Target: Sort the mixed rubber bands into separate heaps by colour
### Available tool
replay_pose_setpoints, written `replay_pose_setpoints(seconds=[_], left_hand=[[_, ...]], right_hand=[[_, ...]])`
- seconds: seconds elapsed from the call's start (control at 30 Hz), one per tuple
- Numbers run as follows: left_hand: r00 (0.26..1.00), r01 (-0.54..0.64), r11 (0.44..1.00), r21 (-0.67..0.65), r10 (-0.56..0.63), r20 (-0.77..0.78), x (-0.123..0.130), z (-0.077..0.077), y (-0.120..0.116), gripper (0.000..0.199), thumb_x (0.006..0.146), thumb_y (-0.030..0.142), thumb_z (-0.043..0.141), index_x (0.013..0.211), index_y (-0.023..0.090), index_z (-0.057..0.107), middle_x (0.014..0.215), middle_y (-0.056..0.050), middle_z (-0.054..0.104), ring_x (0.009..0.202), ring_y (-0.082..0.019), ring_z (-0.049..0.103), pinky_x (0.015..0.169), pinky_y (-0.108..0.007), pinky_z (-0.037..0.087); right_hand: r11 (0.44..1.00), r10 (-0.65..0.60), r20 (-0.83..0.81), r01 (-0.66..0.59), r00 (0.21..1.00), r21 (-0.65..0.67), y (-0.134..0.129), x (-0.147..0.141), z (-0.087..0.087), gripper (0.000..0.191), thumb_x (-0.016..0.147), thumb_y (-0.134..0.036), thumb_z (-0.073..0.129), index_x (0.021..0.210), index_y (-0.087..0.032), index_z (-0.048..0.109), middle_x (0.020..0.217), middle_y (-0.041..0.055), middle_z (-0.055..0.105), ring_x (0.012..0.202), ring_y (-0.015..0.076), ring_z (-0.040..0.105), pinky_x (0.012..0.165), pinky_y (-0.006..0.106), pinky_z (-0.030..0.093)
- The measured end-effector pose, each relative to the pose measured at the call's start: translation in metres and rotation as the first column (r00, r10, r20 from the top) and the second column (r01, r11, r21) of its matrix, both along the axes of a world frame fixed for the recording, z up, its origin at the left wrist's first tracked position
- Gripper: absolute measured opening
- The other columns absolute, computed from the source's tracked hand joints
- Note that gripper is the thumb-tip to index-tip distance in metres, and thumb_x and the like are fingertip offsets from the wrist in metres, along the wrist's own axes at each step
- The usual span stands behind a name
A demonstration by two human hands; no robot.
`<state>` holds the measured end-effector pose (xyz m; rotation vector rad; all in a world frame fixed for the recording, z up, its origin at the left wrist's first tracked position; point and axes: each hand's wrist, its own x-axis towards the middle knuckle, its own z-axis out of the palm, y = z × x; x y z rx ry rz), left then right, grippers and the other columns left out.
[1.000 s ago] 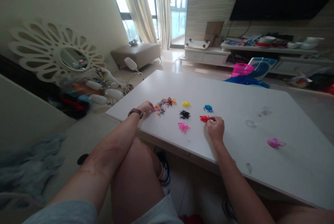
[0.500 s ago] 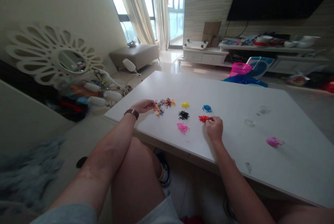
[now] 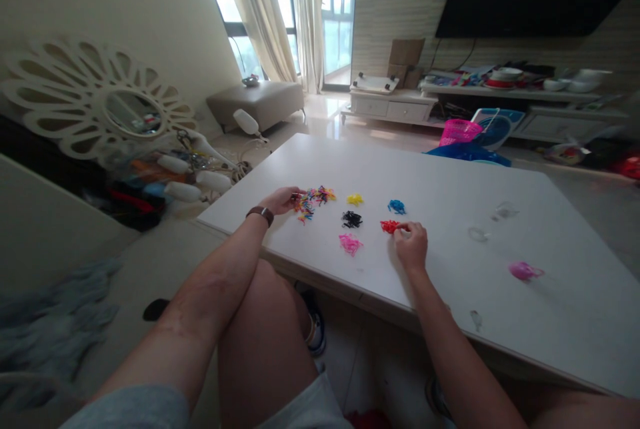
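My left hand (image 3: 283,200), with a watch on its wrist, is at the left edge of a mixed-colour pile (image 3: 316,198) of small thin pieces, perhaps little elastic bands. Its fingers are closed together; whatever they pinch is too small to make out. My right hand (image 3: 413,242) rests by a red pile (image 3: 389,226), thumb and fingertips pressed together at its right side. What lies between those fingertips is hidden. Separate heaps of one colour lie between and beyond my hands: yellow (image 3: 355,199), black (image 3: 352,219), pink (image 3: 351,244) and blue (image 3: 397,206).
On the white table (image 3: 450,209) lie a pink-purple object (image 3: 524,271), clear plastic pieces (image 3: 479,234) and a small clear item (image 3: 476,320) near the front edge. A pink basket (image 3: 460,132) stands beyond it. White lamp-like parts (image 3: 215,181) crowd the left side.
My left hand has moved slightly right and upward, nearer the mixed pile. My right hand stays at the red pile, almost unmoved.
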<state>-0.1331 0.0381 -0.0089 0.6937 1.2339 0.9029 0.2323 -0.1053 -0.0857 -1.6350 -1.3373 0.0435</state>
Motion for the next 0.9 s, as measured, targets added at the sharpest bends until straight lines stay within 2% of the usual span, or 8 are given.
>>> replay_pose_setpoints(seconds=[0.07, 0.17, 0.27, 0.33, 0.57, 0.7, 0.8, 0.9], left_hand=[[0.956, 0.094, 0.99, 0.107, -0.059, -0.288, 0.005, -0.005, 0.002, 0.006, 0.078, 0.008, 0.068, 0.072, 0.011, 0.067, 0.052, 0.003, 0.046, 0.045, -0.007, 0.039, 0.043, -0.019, 0.031], [0.795, 0.242, 0.954, 0.18, -0.088, -0.6, 0.015, -0.009, 0.002, 0.013, 0.072, 0.019, 0.077, 0.067, 0.011, 0.069, 0.052, 0.003, 0.049, 0.049, -0.009, 0.041, 0.047, -0.022, 0.03], [0.605, 0.376, 0.915, 0.148, -0.121, -0.787, 0.026, -0.009, 0.001, 0.011, 0.068, 0.02, 0.079, 0.071, 0.012, 0.072, 0.055, 0.001, 0.056, 0.054, -0.012, 0.049, 0.052, -0.024, 0.036], [0.531, 0.419, 0.899, 0.125, -0.131, -0.837, 0.033, -0.01, -0.001, 0.008, 0.066, 0.015, 0.078, 0.072, 0.013, 0.073, 0.057, 0.0, 0.059, 0.056, -0.013, 0.052, 0.056, -0.025, 0.039], [0.492, 0.396, 0.908, 0.134, -0.087, -0.866, 0.046, -0.019, -0.001, 0.013, 0.061, 0.006, 0.075, 0.064, 0.015, 0.066, 0.058, -0.003, 0.059, 0.063, -0.017, 0.056, 0.06, -0.026, 0.041], [0.509, 0.414, 0.901, 0.131, -0.109, -0.854, 0.048, -0.012, -0.002, 0.013, 0.065, 0.013, 0.076, 0.062, 0.015, 0.063, 0.057, -0.002, 0.056, 0.059, -0.015, 0.052, 0.057, -0.025, 0.038], [0.597, 0.465, 0.875, 0.137, -0.196, -0.778, 0.051, 0.001, -0.009, 0.016, 0.072, 0.024, 0.076, 0.065, 0.015, 0.064, 0.054, 0.001, 0.049, 0.052, -0.011, 0.043, 0.052, -0.025, 0.033], [0.69, 0.577, 0.801, 0.162, -0.372, -0.621, 0.058, 0.013, -0.019, 0.021, 0.073, 0.031, 0.077, 0.066, 0.014, 0.065, 0.054, 0.003, 0.045, 0.05, -0.009, 0.036, 0.049, -0.024, 0.029]], right_hand=[[1.0, -0.001, 0.003, 0.001, 1.0, 0.0, 0.0, 0.0, 0.0, 0.009, 0.076, -0.02, 0.054, 0.077, -0.02, 0.064, 0.087, 0.0074, 0.062, 0.089, 0.0257, 0.054, 0.089, 0.043, 0.043], [1.0, -0.001, 0.0, 0.001, 1.0, -0.003, 0.0, 0.0, 0.0, 0.009, 0.075, -0.02, 0.055, 0.077, -0.021, 0.063, 0.087, 0.0073, 0.062, 0.089, 0.0258, 0.053, 0.089, 0.043, 0.043], [1.0, 0.003, 0.001, -0.003, 1.0, 0.0, 0.0, 0.001, -0.001, 0.008, 0.075, -0.02, 0.055, 0.076, -0.021, 0.063, 0.087, 0.0077, 0.063, 0.09, 0.0262, 0.053, 0.089, 0.043, 0.043], [1.0, 0.006, 0.004, -0.006, 1.0, 0.004, 0.0, 0.001, -0.001, 0.008, 0.076, -0.02, 0.055, 0.076, -0.021, 0.063, 0.087, 0.0079, 0.063, 0.09, 0.0263, 0.054, 0.09, 0.044, 0.043], [1.0, 0.005, 0.0, -0.005, 1.0, -0.004, -0.001, 0.001, 0.001, 0.009, 0.076, -0.021, 0.055, 0.076, -0.02, 0.063, 0.086, 0.0077, 0.062, 0.089, 0.0261, 0.054, 0.089, 0.043, 0.044], [1.0, 0.002, 0.004, -0.002, 1.0, 0.009, -0.001, 0.001, 0.001, 0.008, 0.076, -0.021, 0.055, 0.076, -0.02, 0.063, 0.086, 0.0078, 0.062, 0.089, 0.026, 0.054, 0.088, 0.043, 0.044], [0.999, 0.004, 0.026, -0.005, 1.0, 0.045, -0.002, 0.0, 0.004, 0.007, 0.078, -0.021, 0.055, 0.077, -0.02, 0.063, 0.086, 0.0075, 0.062, 0.087, 0.0255, 0.054, 0.086, 0.042, 0.045], [0.992, 0.064, 0.062, -0.07, 0.996, 0.102, -0.007, -0.007, 0.01, 0.009, 0.082, -0.023, 0.055, 0.082, -0.021, 0.063, 0.086, 0.0071, 0.063, 0.088, 0.0253, 0.054, 0.085, 0.042, 0.046]])
